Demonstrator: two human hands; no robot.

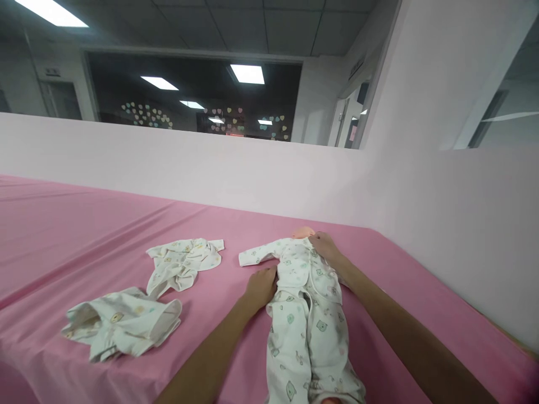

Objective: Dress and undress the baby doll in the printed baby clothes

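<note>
1. A doll (304,232) lies on the pink sheet (219,314) that covers the table, its head end toward the white wall (189,163) and its lower end running out of view at the bottom edge.
2. The doll wears a white top (292,266) and white trousers (288,331), both printed with small animal faces. One sleeve (256,255) stretches out to the left, flat on the sheet; the other side is partly behind the right arm.
3. The left hand (261,285) rests at the left side of the top, near the waist, below the outstretched sleeve. Its fingers are bent and close together against the cloth; whether they pinch it cannot be told.
4. The right hand (324,244) is at the shoulder of the top, just beside the neck opening. Its fingers are curled down onto the edge of the cloth, their tips hidden, so a pinch cannot be confirmed.
5. The top's lower edge overlaps the waist of the trousers, and a dark gap shows just below it, near the middle.
6. Left of the doll lie two loose pieces of white printed clothing: a crumpled shirt (185,264) farther back, and a bunched garment (126,322) nearer the table's front edge, its wide opening facing left.
7. Beyond the wall, a dark window (189,95) carries heart-shaped stickers (147,115) and reflects ceiling lights.
</note>
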